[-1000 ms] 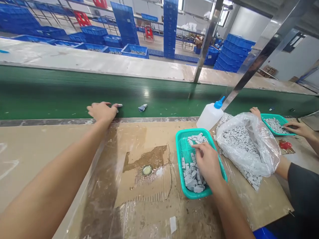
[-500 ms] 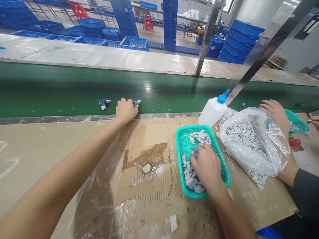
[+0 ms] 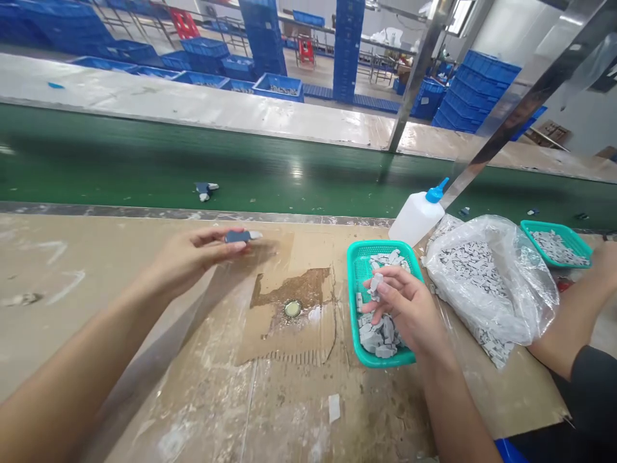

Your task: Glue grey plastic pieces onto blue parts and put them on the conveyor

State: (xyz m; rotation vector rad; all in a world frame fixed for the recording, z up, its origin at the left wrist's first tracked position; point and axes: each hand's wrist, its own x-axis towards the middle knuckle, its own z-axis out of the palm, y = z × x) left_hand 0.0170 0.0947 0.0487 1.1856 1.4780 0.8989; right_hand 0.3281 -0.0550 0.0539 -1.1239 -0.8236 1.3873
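Between thumb and fingers, my left hand (image 3: pixel 202 251) pinches a dark blue piece with a light grey tip (image 3: pixel 238 236), above the cardboard near the belt. My right hand (image 3: pixel 409 305) is raised over the green basket (image 3: pixel 355 321) and grips a small light grey plastic piece (image 3: pixel 375 286) at its fingertips. More grey pieces (image 3: pixel 378 337) lie in that basket. Left of it, a small round cap (image 3: pixel 292 308) with a pale middle sits on a wet, torn cardboard patch (image 3: pixel 270 292).
A white squeeze bottle (image 3: pixel 415 217) with a blue nozzle stands behind the basket. To the right are an open plastic bag (image 3: pixel 525 283) of grey pieces, another green basket (image 3: pixel 563 239) and a co-worker's arm (image 3: pixel 571 321). The green belt (image 3: pixel 120 167) carries another blue-grey piece (image 3: pixel 205 190).
My left hand has come back from the belt onto the cardboard side with the blue-grey piece. My right hand has lifted from the basket's pieces, holding one. The co-worker's arm has shifted right.
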